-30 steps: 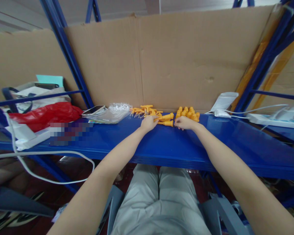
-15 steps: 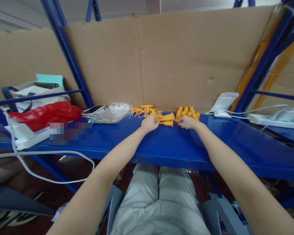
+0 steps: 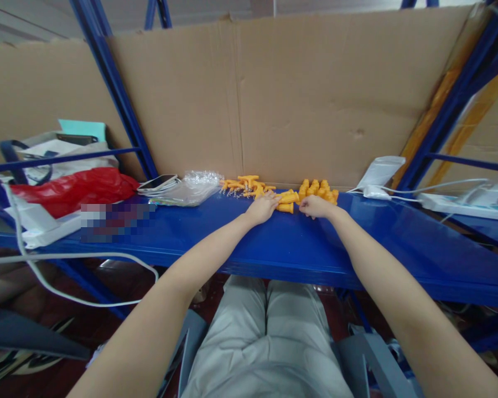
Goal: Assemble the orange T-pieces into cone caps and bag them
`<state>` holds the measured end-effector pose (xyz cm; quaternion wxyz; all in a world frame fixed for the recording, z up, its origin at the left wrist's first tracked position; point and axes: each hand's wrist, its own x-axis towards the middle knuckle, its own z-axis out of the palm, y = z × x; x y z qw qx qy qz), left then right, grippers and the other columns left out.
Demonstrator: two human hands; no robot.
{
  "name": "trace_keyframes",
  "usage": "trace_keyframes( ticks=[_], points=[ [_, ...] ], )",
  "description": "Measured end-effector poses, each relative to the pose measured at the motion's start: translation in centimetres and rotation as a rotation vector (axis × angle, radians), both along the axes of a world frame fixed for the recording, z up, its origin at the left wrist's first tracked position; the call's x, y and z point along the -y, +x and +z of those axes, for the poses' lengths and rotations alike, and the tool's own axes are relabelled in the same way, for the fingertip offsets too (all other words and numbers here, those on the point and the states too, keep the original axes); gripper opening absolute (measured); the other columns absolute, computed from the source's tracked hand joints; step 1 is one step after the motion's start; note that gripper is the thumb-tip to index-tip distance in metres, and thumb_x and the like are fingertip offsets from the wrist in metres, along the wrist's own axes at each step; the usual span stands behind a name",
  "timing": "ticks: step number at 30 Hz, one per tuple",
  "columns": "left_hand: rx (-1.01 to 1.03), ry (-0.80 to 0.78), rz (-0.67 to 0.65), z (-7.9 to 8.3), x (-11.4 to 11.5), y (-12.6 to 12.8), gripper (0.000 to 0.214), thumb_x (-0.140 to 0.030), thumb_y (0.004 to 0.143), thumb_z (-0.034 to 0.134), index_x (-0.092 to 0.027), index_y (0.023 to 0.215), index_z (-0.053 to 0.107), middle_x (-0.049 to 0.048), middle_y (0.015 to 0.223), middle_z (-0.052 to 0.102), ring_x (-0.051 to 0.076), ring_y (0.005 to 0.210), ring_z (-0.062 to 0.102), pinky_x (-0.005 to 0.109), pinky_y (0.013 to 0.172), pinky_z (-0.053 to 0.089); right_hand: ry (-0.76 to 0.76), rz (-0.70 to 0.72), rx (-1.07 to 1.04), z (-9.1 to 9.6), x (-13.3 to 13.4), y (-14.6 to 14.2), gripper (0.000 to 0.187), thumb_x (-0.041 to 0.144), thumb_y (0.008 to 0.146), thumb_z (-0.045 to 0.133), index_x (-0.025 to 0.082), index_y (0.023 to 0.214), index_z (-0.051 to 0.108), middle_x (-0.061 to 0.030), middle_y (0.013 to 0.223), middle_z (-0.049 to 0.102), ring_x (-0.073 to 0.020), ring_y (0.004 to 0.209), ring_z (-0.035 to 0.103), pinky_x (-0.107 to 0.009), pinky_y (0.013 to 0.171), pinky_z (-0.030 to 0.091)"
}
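Observation:
Small orange plastic parts lie on a blue metal shelf (image 3: 274, 243) in front of a cardboard back wall. My left hand (image 3: 264, 208) and my right hand (image 3: 313, 206) rest on the shelf, each with fingers curled against the two elongated orange parts (image 3: 286, 202) lying between them. A tidy cluster of orange parts (image 3: 317, 189) stands just behind my right hand. A looser pile of orange T-shaped parts (image 3: 248, 185) lies behind my left hand. Whether the fingers grip the parts or only push them is hidden.
Left of the pile lie a clear plastic bag (image 3: 191, 188), a phone (image 3: 157, 182), a red bag (image 3: 72, 190) and white boxes. A white charger with cable (image 3: 377, 190) and a power strip (image 3: 465, 204) sit at the right. Blue rack posts rise on both sides.
Both hands slid the two elongated orange parts farther back toward the cluster, and the left hand moved right so the hands are closer together.

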<state>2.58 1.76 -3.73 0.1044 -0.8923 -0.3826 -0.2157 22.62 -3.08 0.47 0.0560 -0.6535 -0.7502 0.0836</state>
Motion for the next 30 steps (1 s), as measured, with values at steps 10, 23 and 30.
trace_keyframes(
  ticks=[10,23,30],
  points=[
    [-0.082,-0.114,-0.02,1.1,-1.4,1.2,0.038,-0.031,0.094,0.056,-0.018,0.129,0.065,0.0114,0.13,0.068,0.024,0.121,0.063,0.038,0.109,0.043,-0.031,-0.02,-0.039,-0.2,-0.7,1.0,0.031,0.019,0.092,0.044,0.011,0.101,0.072,-0.017,0.097,0.074,-0.026,0.085,0.071,-0.036,0.075,0.056],
    [-0.034,-0.112,0.187,1.1,-0.4,4.3,0.036,-0.035,0.096,0.056,-0.015,0.124,0.065,0.0176,0.129,0.068,0.031,0.119,0.064,0.045,0.104,0.046,-0.001,-0.062,-0.016,-0.2,-0.7,1.8,0.032,0.013,0.086,0.044,0.01,0.102,0.072,-0.0199,0.093,0.073,-0.0305,0.09,0.072,-0.041,0.079,0.057],
    [-0.068,-0.116,0.192,0.9,0.7,3.9,0.051,-0.036,0.096,0.053,-0.013,0.141,0.053,0.0183,0.149,0.053,0.032,0.139,0.048,0.051,0.116,0.034,-0.002,-0.062,-0.026,-0.3,-0.8,1.6,0.032,0.012,0.086,0.046,0.012,0.104,0.072,-0.0189,0.092,0.073,-0.0304,0.088,0.072,-0.039,0.076,0.057]
  ],
)
